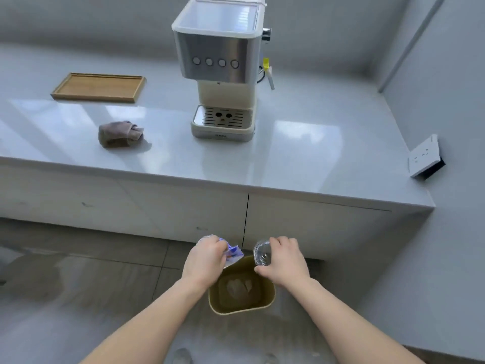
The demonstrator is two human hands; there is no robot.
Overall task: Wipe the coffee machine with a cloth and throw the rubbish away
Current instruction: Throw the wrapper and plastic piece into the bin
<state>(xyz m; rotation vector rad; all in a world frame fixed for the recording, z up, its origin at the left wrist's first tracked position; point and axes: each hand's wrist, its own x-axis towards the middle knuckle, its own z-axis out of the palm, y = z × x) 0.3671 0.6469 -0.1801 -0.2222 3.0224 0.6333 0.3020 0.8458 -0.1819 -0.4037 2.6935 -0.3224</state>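
A cream and steel coffee machine (221, 72) stands on the grey counter (301, 158). A crumpled brown-grey cloth (119, 134) lies on the counter to its left. Below, on the floor, an olive bin (267, 298) holds some crumpled scraps. My left hand (206, 260) is shut on a blue and white wrapper (233, 254) over the bin's left rim. My right hand (284, 261) holds a clear plastic cup (262, 253) on its side over the bin's back rim.
A shallow wooden tray (98, 87) lies at the counter's back left. A white wall socket (425, 156) is on the right wall. White cabinet doors (157, 206) stand just behind the bin. My shoe tips (182, 357) show at the bottom edge.
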